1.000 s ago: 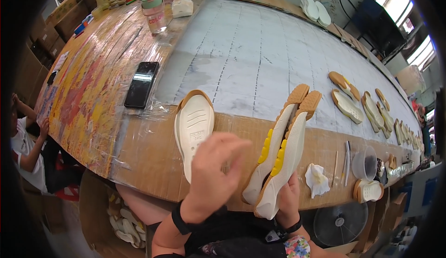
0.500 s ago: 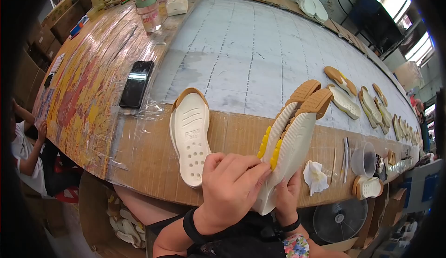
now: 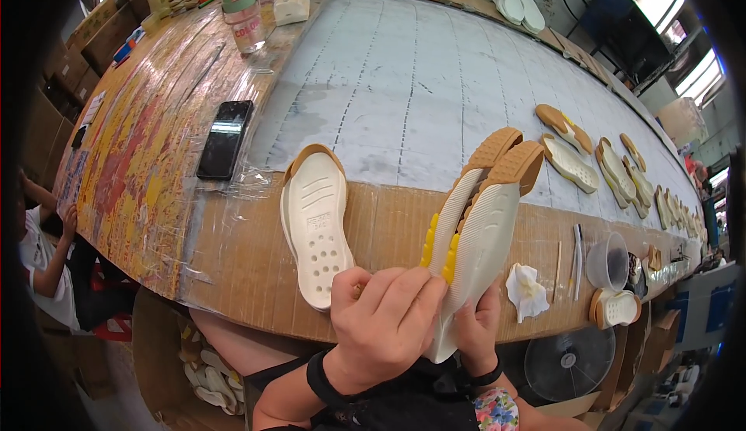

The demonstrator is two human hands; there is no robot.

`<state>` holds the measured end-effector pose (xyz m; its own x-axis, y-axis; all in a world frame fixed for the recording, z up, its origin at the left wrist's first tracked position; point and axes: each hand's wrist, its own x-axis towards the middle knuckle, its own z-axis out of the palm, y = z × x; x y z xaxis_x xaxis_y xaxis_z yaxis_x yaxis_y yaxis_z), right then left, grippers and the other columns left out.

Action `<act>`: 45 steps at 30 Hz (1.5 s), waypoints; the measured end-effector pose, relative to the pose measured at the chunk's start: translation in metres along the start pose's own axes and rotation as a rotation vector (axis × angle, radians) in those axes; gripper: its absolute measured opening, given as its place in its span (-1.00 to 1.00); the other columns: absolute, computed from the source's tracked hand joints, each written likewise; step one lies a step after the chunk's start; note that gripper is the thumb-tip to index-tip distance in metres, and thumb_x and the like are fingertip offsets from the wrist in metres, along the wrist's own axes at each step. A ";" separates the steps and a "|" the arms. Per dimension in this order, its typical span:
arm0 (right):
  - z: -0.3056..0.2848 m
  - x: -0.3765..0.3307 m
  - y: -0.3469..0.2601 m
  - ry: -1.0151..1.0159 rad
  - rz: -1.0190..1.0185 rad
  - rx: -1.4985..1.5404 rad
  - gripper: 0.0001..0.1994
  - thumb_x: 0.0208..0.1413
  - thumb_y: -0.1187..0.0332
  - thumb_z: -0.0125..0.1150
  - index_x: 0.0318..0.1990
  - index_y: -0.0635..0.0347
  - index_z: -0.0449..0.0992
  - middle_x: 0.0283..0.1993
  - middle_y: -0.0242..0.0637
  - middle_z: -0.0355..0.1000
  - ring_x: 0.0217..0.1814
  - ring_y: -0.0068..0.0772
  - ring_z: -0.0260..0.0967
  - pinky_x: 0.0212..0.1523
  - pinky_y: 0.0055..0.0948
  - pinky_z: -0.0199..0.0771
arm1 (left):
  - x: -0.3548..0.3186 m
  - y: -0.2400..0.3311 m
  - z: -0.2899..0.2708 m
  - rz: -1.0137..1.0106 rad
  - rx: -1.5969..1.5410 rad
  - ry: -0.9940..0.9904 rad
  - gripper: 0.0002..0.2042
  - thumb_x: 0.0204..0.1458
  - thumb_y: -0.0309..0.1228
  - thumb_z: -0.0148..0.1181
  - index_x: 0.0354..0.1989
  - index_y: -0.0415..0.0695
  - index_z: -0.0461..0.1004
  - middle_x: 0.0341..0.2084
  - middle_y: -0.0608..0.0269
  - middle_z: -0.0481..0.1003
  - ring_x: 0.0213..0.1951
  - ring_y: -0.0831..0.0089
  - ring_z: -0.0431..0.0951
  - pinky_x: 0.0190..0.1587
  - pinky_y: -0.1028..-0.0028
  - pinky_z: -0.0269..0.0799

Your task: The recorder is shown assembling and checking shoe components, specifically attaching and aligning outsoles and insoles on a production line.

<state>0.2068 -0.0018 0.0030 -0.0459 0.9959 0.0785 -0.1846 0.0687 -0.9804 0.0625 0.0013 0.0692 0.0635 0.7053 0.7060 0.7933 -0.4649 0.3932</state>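
A pair of cream shoe soles (image 3: 491, 229) stands tilted upward in front of me, with tan ends at the top and yellow patches along the edges. My left hand (image 3: 382, 318) closes on their left side, fingers curled just below the yellow patches. On the lower right side, my right hand (image 3: 476, 324) grips the same pair, its fingers partly hidden behind it. The soles' lower end points toward my lap. To the left, a single cream sole (image 3: 317, 213) with round holes and a tan rim lies on the cardboard (image 3: 241, 268), close to my left knuckles.
A crumpled white tissue (image 3: 527, 293), a clear plastic cup (image 3: 608, 264) and thin sticks lie at the right. Several soles (image 3: 571, 165) line the table's right side. A black phone (image 3: 225, 140) and a lidded bottle (image 3: 245, 23) are leftward. Another person (image 3: 47, 268) sits far left.
Both hands and the held soles have shifted slightly left. The soles' upper ends have turned a little. My grip stays on them, and the single sole remains on the cardboard.
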 end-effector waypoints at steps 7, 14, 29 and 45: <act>-0.001 -0.001 0.005 -0.009 0.083 0.043 -0.54 0.07 0.34 -0.03 0.09 0.30 0.02 0.00 -0.23 0.17 -0.01 -0.49 0.14 0.00 -0.48 0.15 | -0.004 -0.011 0.011 -0.067 -0.196 0.001 -0.78 -0.36 -0.50 0.20 -0.43 -0.14 0.43 -0.47 0.35 0.41 -0.47 0.48 0.40 -0.36 0.45 0.12; 0.002 0.003 0.003 0.029 0.089 0.057 -0.55 0.08 0.37 -0.05 0.09 0.30 0.02 0.00 -0.24 0.17 -0.03 -0.51 0.15 -0.02 -0.51 0.18 | -0.001 -0.012 0.010 -0.085 -0.190 -0.018 -0.80 -0.36 -0.56 0.24 -0.46 -0.13 0.46 -0.55 0.34 0.43 -0.54 0.44 0.37 -0.40 0.44 0.12; -0.006 0.004 0.005 -0.087 -0.059 -0.207 -0.49 0.02 0.37 0.03 0.10 0.33 0.01 -0.01 -0.21 0.17 0.00 -0.43 0.14 0.01 -0.45 0.14 | -0.004 -0.006 -0.008 0.103 0.184 -0.160 -0.79 -0.40 -0.51 0.16 -0.47 -0.19 0.44 -0.52 0.35 0.38 -0.52 0.52 0.38 -0.39 0.41 0.09; -0.005 0.001 0.003 -0.053 0.058 -0.034 -0.49 0.04 0.35 0.02 0.11 0.31 0.00 -0.01 -0.23 0.17 0.00 -0.47 0.15 0.00 -0.47 0.16 | -0.004 -0.019 0.002 -0.011 -0.173 -0.079 -0.80 -0.41 -0.56 0.22 -0.49 -0.13 0.45 -0.53 0.36 0.40 -0.54 0.46 0.37 -0.40 0.43 0.10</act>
<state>0.2111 -0.0004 -0.0008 -0.1078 0.9937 0.0298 -0.1466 0.0138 -0.9891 0.0487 0.0085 0.0577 0.1086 0.7474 0.6554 0.6788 -0.5375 0.5004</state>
